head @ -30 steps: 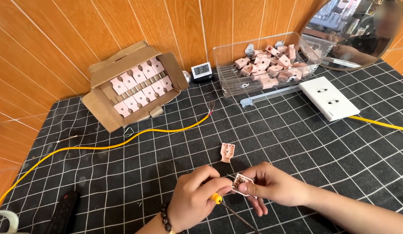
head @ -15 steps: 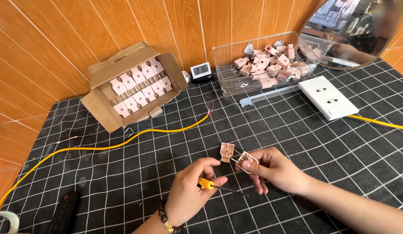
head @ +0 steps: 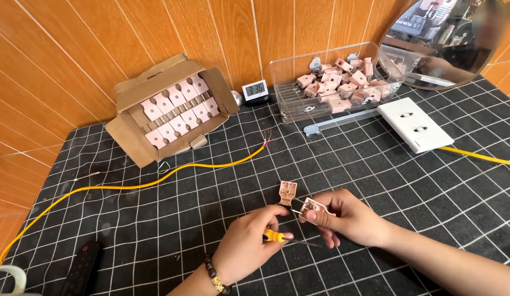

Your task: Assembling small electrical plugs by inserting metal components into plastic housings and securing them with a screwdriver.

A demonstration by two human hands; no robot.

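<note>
1. Head view: the left hand point(head: 249, 246), fingers closed around a yellow-handled screwdriver point(head: 277, 237), has drawn slightly back from the work.
2. Another pink plug half point(head: 287, 193) lies on the mat point(head: 156, 230) just beyond.
3. The right hand point(head: 351, 222) pinches a pink plug half point(head: 311, 208), now lifted higher, contacts facing up.

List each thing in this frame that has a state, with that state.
Cardboard box: flaps open, pink parts in rows.
Clear bin: lidless, loose pink parts inside.
Yellow cable: loose, end stripped.
Left hand: gripping yellow screwdriver.
Right hand: pinching pink plug half.
</note>
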